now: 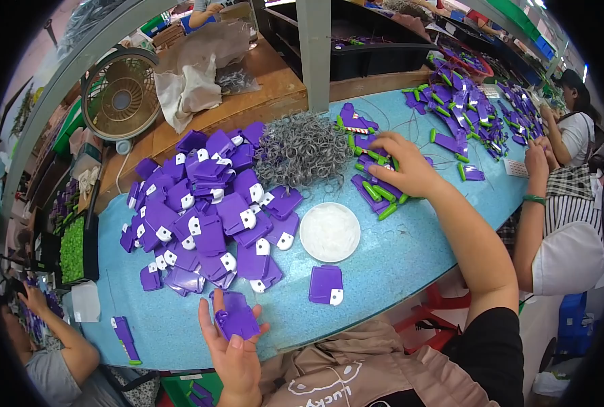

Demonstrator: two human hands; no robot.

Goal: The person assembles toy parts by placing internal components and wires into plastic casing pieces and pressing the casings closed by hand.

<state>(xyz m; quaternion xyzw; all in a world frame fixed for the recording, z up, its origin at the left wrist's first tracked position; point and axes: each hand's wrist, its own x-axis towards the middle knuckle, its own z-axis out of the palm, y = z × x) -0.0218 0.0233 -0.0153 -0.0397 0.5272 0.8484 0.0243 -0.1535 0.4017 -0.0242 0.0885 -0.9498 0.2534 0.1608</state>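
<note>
Here's the flat purple plastic piece (pixel 237 317), held in your left hand (pixel 237 363) by the blue bench's (pixel 410 244) near edge; your right hand (pixel 410 169) curls over purple-and-green plastic pieces (pixel 381 192), whether gripping 1, I can't tell.
</note>
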